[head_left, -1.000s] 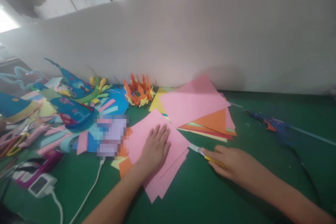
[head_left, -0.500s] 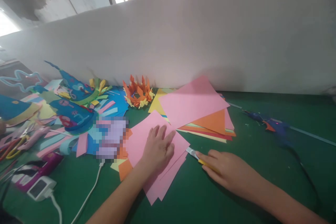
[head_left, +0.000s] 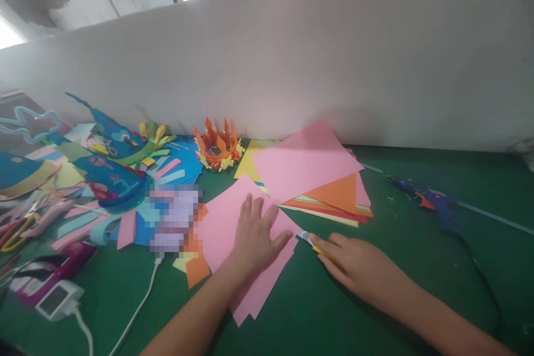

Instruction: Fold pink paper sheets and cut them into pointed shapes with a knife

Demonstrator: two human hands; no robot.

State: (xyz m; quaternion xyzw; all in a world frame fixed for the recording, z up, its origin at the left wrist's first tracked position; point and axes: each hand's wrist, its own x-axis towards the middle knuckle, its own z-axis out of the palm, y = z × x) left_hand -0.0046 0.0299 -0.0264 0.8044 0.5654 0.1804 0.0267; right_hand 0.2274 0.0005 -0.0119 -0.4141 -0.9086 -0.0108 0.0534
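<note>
My left hand [head_left: 259, 233] lies flat with its fingers spread on a sheet of pink paper [head_left: 217, 228]. More pink paper shows beneath that sheet, fanned toward the front. In my right hand [head_left: 348, 258] is a yellow-handled utility knife [head_left: 311, 240], held low over the green table. Its blade end meets the right corner of the pink paper; whether it lies under or between the sheets I cannot tell. Behind my hands is a stack of coloured paper topped by a large pink sheet [head_left: 308, 158].
An orange paper crown [head_left: 219, 147] stands by the wall [head_left: 375, 55]. On the left are decorated blue cone hats [head_left: 112, 181], paper strips, scissors [head_left: 25, 231] and a power strip with a white charger [head_left: 60, 300]. A blue glue gun [head_left: 438, 206] with its cord lies on the right.
My left thumb has spread out to the right toward the paper's corner. The right hand with the knife has stayed almost in place. My view has shifted slightly.
</note>
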